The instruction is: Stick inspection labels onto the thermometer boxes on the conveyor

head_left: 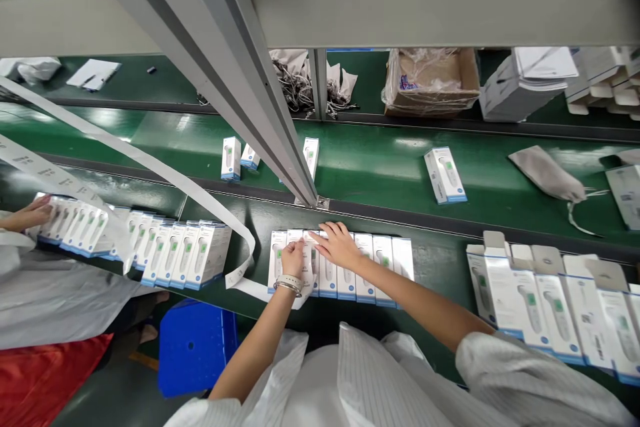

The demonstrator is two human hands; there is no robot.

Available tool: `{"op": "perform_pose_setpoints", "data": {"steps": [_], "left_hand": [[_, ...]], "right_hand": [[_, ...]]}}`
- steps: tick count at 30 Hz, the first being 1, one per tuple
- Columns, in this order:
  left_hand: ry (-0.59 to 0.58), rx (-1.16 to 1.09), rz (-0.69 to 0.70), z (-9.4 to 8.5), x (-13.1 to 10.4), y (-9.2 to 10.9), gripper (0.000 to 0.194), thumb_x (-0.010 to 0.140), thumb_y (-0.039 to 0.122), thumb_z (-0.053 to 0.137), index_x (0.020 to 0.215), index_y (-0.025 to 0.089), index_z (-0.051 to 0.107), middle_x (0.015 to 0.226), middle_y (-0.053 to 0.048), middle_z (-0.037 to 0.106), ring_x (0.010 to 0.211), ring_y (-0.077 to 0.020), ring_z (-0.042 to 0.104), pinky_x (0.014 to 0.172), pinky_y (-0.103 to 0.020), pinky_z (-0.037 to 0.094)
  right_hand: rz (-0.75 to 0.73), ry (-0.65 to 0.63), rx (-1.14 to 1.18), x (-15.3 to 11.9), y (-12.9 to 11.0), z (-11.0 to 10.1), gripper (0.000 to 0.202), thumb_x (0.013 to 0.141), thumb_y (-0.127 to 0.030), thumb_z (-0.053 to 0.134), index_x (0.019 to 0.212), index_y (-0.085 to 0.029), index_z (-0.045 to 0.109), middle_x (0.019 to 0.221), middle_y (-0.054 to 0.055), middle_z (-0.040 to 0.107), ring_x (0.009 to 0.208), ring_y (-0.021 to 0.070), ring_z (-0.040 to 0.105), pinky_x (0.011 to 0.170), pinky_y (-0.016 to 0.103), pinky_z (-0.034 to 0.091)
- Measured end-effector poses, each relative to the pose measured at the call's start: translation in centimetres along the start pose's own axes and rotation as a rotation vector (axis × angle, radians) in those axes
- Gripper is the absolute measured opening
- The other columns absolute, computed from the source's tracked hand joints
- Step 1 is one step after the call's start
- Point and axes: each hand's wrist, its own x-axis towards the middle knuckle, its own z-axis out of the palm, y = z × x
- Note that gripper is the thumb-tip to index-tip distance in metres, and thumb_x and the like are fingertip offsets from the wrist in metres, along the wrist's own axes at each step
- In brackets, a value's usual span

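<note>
A row of white and blue boxes (365, 285) stands side by side on the green bench in front of me. My left hand (293, 259), with a bracelet at the wrist, is pinched at the upper part of the row's left end, on the end of a white label strip (241, 271). The strip loops away to the upper left. My right hand (340, 245) lies over the tops of the middle boxes, its fingers spread and pointing left, fingertips close to my left hand. Nothing shows in its grasp.
Open-flapped boxes (553, 307) stand at the right. A metal post (250, 73) slants down ahead. Single boxes and a grey pouch (547, 173) lie on the green conveyor (370, 167). At the left, a person's hand touches more boxes (173, 253), near a blue stool (195, 347).
</note>
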Motion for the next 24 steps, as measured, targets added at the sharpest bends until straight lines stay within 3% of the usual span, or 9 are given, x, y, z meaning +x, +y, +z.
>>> {"op": "perform_pose_setpoints", "data": {"steps": [4,7,12,15,18,20,22,24], "left_hand": [[-0.021,-0.032,0.012,-1.2,-0.4,0.5,0.036,0.067,0.047,0.059,0.056,0.016,0.044,0.046,0.006,0.037,0.043,-0.0066,0.032,0.045,-0.022,0.027],[-0.078,-0.057,0.053,-1.5,-1.1,1.6,0.038,0.07,0.048,0.057,0.056,0.017,0.04,0.049,0.006,0.036,0.045,-0.007,0.032,0.046,-0.022,0.027],[-0.221,-0.025,0.273,-1.0,-3.2,3.5,0.033,0.08,0.043,0.048,0.061,0.017,0.042,0.059,0.004,0.037,0.055,-0.0083,0.035,0.055,-0.022,0.032],[-0.286,0.044,0.38,-0.5,-4.3,3.9,0.03,0.084,0.039,0.043,0.064,0.017,0.044,0.061,0.003,0.039,0.058,-0.0096,0.037,0.058,-0.023,0.033],[-0.3,0.073,0.467,-0.1,-4.9,4.0,0.019,0.083,0.036,0.046,0.082,0.018,0.051,0.077,-0.001,0.05,0.072,-0.0123,0.046,0.068,-0.025,0.037],[-0.305,0.094,0.538,0.2,-5.1,4.1,0.021,0.082,0.034,0.048,0.097,0.019,0.051,0.093,-0.004,0.053,0.082,-0.0141,0.048,0.073,-0.026,0.037],[-0.331,0.13,0.573,0.4,-5.2,4.2,0.021,0.082,0.035,0.048,0.094,0.019,0.052,0.088,-0.003,0.054,0.078,-0.0137,0.048,0.07,-0.026,0.037],[-0.352,0.151,0.555,0.8,-5.2,4.3,0.02,0.082,0.037,0.046,0.078,0.018,0.052,0.072,0.0,0.051,0.066,-0.012,0.046,0.063,-0.025,0.036]], "right_hand": [[0.015,-0.061,0.001,2.2,1.3,0.3,0.039,0.085,-0.046,0.04,0.105,-0.019,0.061,0.098,0.013,0.055,0.098,0.0273,0.042,0.083,0.044,0.031],[0.065,-0.043,0.036,3.1,1.3,0.0,0.04,0.086,-0.046,0.039,0.084,-0.016,0.066,0.097,0.013,0.056,0.102,0.0277,0.04,0.087,0.045,0.029],[0.331,0.168,0.51,1.1,-2.7,-2.1,0.03,0.091,-0.033,0.032,0.112,-0.02,0.049,0.099,0.007,0.056,0.099,0.0198,0.045,0.085,0.036,0.037],[0.427,0.252,0.755,-0.4,-5.2,-3.1,0.024,0.088,-0.033,0.038,0.107,-0.021,0.045,0.089,0.005,0.053,0.088,0.017,0.05,0.078,0.032,0.041],[0.5,0.328,0.826,-1.2,-5.9,-3.7,0.017,0.087,-0.03,0.038,0.099,-0.021,0.044,0.083,0.003,0.051,0.078,0.016,0.051,0.072,0.03,0.043],[0.492,0.349,0.822,-1.4,-5.7,-3.9,0.014,0.087,-0.029,0.038,0.096,-0.02,0.045,0.083,0.004,0.051,0.078,0.016,0.051,0.073,0.03,0.042],[0.474,0.349,0.801,-1.7,-5.2,-4.1,0.012,0.087,-0.029,0.038,0.092,-0.02,0.045,0.083,0.003,0.051,0.078,0.0161,0.051,0.072,0.03,0.042],[0.46,0.323,0.761,-2.0,-4.8,-4.3,0.012,0.087,-0.031,0.037,0.086,-0.021,0.044,0.078,0.002,0.05,0.075,0.0159,0.05,0.069,0.029,0.041]]}}
